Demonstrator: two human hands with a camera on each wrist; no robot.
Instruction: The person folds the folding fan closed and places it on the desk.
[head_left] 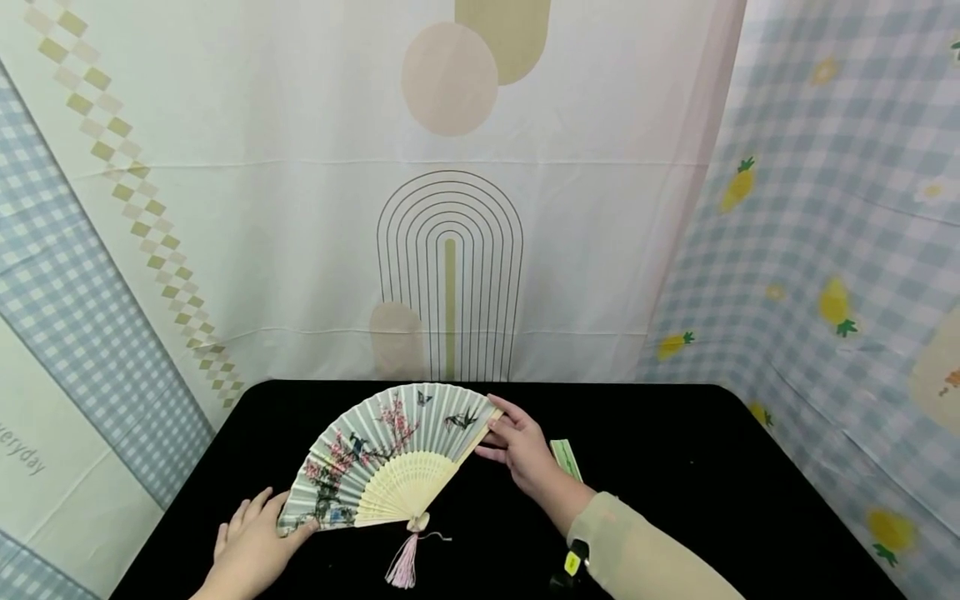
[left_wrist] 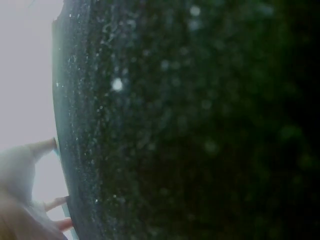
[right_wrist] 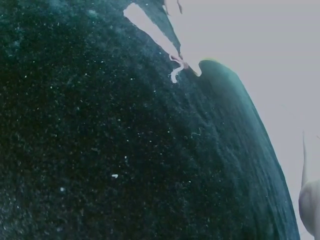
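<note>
Pale grey fan [head_left: 390,454] painted with pink blossom and dark birds, cream ribs, pink tassel [head_left: 405,562], on black worktop [head_left: 675,500].

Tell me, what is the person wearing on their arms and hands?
Both hands are bare, with no gloves or rings visible. The right hand comes out of a long pale beige sleeve, with a small black device with a yellow-green mark strapped near the wrist. The left hand shows no sleeve in view.
</note>
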